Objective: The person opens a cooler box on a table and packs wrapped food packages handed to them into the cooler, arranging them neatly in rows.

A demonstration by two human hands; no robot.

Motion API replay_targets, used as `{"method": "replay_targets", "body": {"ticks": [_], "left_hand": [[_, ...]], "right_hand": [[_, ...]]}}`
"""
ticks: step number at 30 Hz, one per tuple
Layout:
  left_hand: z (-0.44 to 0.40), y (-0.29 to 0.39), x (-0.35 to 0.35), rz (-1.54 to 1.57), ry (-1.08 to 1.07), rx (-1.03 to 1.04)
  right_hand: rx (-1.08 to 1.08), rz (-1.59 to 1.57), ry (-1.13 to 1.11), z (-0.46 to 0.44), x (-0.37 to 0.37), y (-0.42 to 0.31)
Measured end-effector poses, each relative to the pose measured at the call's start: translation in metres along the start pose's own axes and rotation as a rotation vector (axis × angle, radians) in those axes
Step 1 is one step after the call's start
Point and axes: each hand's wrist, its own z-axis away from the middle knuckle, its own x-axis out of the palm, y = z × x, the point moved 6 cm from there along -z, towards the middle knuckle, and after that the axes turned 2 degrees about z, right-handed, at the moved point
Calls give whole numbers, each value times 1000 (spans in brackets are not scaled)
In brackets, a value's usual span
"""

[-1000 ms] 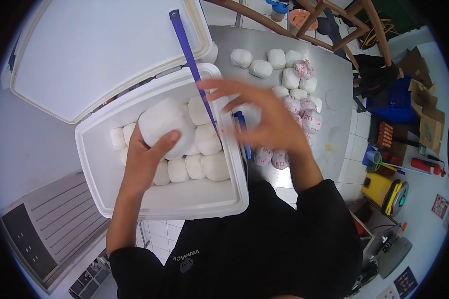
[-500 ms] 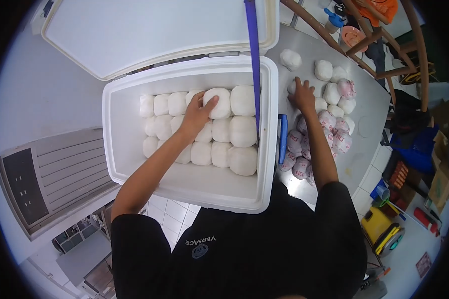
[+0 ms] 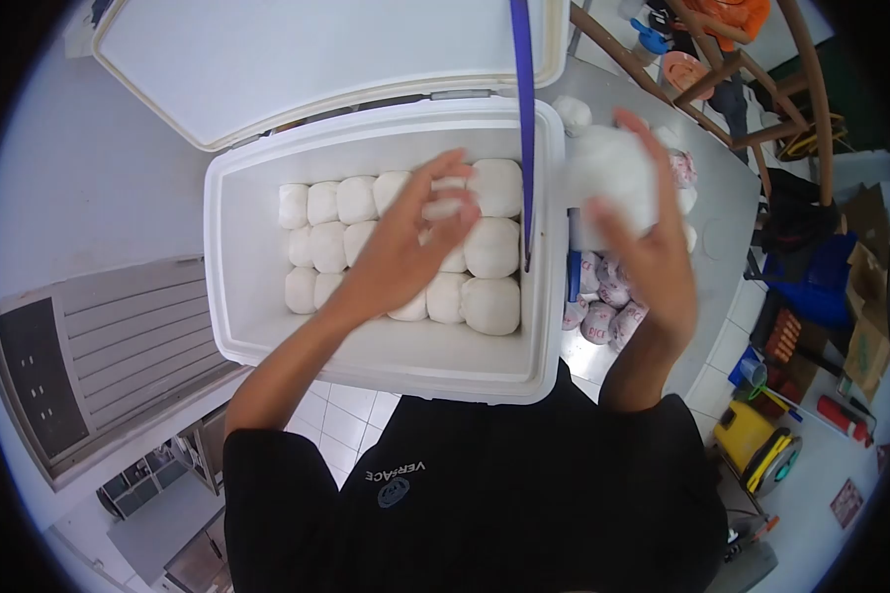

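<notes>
My left hand (image 3: 405,242) is over the white cooler box (image 3: 445,371), fingers spread and slightly blurred. Under and around it, white balls (image 3: 491,277), smooth and slightly flattened, sit in rows; those behind the fingers are partly hidden. On the right, my right hand (image 3: 658,262) grips a larger-looking white ball (image 3: 613,173), raised above the metal table and smeared by motion. Below that hand lie several balls in clear film with red print (image 3: 596,323). Another white ball (image 3: 572,114) rests farther back on the table.
The box's lid (image 3: 326,59) stands open at the back. A purple strap (image 3: 526,128) crosses the box's right end, near a blue latch (image 3: 574,275). Beyond the metal table (image 3: 727,212) are a wooden chair frame (image 3: 707,79) and a seated person in orange (image 3: 737,20).
My right hand has lifted a white ball off the table and brought it nearer the camera. My left fingers have come off the ball they held and spread, moving slightly right.
</notes>
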Motion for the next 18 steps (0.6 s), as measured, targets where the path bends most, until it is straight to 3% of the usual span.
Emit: {"method": "replay_targets", "body": {"ticks": [2,4,5,6,7,8,9,10,12,13,15,16,18], "left_hand": [[20,31,22,790,-84,-10],[26,21,12,662,-30,-96],[27,9,2,533,37,-193],[28,-5,-3,714,38,-325],[24,-18,-12,709,25,-329],[24,-43,-16,554,-35,-482],[26,-66,-15,395,-87,-626],[24,-85,-10,387,-79,-622],[28,-129,4,240,-176,-771],[24,-135,6,231,-159,-764],[18,-137,21,285,-233,-705],[19,-137,25,282,-211,-710],[21,-137,19,303,38,-661]], "right_hand": [[-182,326,-81,15,35,-34],[-249,407,-152,16,39,-41],[-142,142,-265,11,32,-30],[-31,-129,-370,6,26,-18],[92,-17,-204,-9,6,5],[213,93,-44,-29,-14,35],[73,209,110,-52,-25,71],[178,413,76,-80,-32,129],[57,779,-36,-124,-11,256],[41,768,-31,-130,5,290],[1,1067,-79,-140,36,330],[-14,1052,-86,-142,38,336],[93,1140,-182,-138,41,349]]}}
